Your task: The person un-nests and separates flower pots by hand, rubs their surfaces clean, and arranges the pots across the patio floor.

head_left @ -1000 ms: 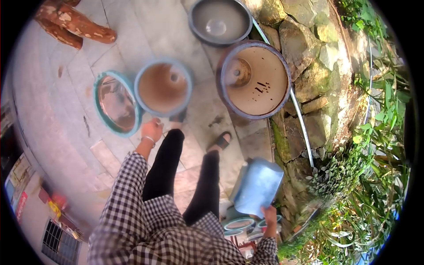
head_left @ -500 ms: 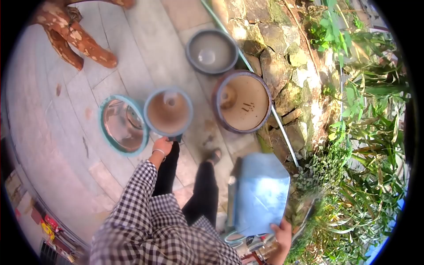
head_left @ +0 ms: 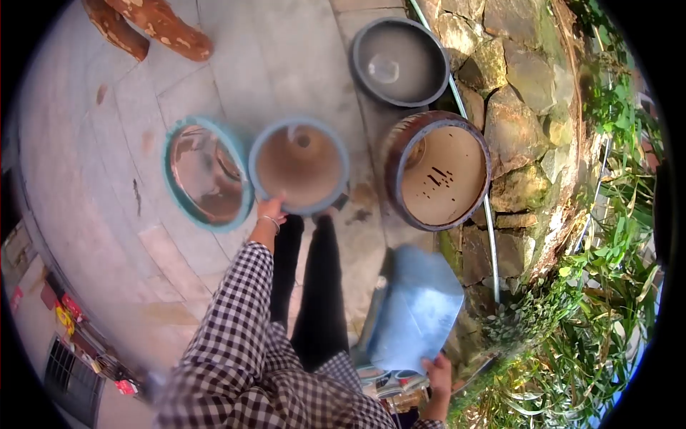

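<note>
My left hand [head_left: 271, 212] is at the near rim of a round pot [head_left: 300, 168] with a blue-grey rim and brown inside, its fingers closed on that rim. Left of this pot stands a teal-rimmed basin [head_left: 207, 174] with a shiny inside, close beside it. On the right, my right hand [head_left: 438, 372] grips the lower edge of a light blue container [head_left: 416, 311], held tilted above the ground. The container's opening is turned away, so its inside is hidden.
A large brown pot [head_left: 443, 175] with dark specks inside and a dark grey basin [head_left: 400, 63] stand by the stone wall [head_left: 516, 125]. A pale pipe [head_left: 491, 250] runs along the wall. Reddish wooden legs [head_left: 161, 25] are at the upper left, plants [head_left: 607, 286] at the right.
My left hand has come onto the rim of the blue-grey pot. The blue container stays in my right hand, its tilt slightly changed. My feet have moved nearer the pot as the view shifted.
</note>
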`<state>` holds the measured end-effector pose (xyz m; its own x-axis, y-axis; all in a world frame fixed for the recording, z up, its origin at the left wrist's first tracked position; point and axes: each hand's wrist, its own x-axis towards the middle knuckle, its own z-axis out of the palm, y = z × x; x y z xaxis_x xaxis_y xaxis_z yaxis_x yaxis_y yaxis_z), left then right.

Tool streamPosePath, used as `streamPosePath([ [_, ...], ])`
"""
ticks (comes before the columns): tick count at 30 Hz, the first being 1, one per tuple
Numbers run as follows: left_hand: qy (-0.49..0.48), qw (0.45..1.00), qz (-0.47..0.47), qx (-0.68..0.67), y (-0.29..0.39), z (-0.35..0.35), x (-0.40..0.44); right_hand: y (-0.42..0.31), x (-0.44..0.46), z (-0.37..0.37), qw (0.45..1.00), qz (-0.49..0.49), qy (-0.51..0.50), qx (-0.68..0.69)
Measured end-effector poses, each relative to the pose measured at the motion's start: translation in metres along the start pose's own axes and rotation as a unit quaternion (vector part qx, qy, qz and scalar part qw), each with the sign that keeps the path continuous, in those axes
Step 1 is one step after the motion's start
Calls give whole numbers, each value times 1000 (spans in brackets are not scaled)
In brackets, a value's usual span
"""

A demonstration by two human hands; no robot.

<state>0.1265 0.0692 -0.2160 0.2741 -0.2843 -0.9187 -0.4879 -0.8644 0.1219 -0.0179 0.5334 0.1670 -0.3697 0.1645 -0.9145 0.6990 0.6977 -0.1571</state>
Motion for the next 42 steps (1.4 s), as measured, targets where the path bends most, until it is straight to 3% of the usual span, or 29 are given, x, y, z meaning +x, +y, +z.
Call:
streamPosePath([
  [2, 5, 998, 10, -59, -12, 10, 22, 24, 32, 3, 1000, -19, -8, -23],
  [3, 1, 995, 31, -97, -24, 12, 38, 36, 42, 3, 999, 45, 4, -2],
  [5, -5, 982, 62, -179, -30, 12, 40, 54, 58, 11, 999, 35, 18, -31],
  [9, 17, 976, 57, -212, -7, 23, 24, 108, 86, 12, 990, 77, 56, -107],
  [12, 49, 987, 63, -139, 38, 40, -12, 143, 89, 11, 993, 70, 61, 74],
  [13, 57, 988, 62, -126, 64, 48, -41, 132, 84, 12, 994, 78, 63, -33],
  [16, 77, 993, 34, -80, 116, 63, -77, 129, 74, 16, 987, 87, 104, -82],
  [17, 83, 994, 38, -60, 124, 65, -80, 110, 65, 12, 949, 63, 89, -295],
  [24, 31, 996, 86, 10, 171, 46, -113, 116, 40, 36, 986, 79, 85, -119],
  [27, 10, 994, 102, 28, 194, 33, -91, 96, 22, 50, 978, 144, 91, -124],
  [33, -1, 991, 113, 78, 286, 30, -109, 91, 4, 90, 982, 120, 124, 81],
  [35, 9, 987, 138, 81, 314, 28, -110, 142, 17, 103, 985, 125, 121, 5],
  [38, 19, 985, 159, 72, 349, 25, -115, 125, 8, 123, 983, 139, 117, -7],
  [42, 64, 977, 191, 65, 398, 20, -100, 40, -8, 134, 985, 144, 54, 72],
])
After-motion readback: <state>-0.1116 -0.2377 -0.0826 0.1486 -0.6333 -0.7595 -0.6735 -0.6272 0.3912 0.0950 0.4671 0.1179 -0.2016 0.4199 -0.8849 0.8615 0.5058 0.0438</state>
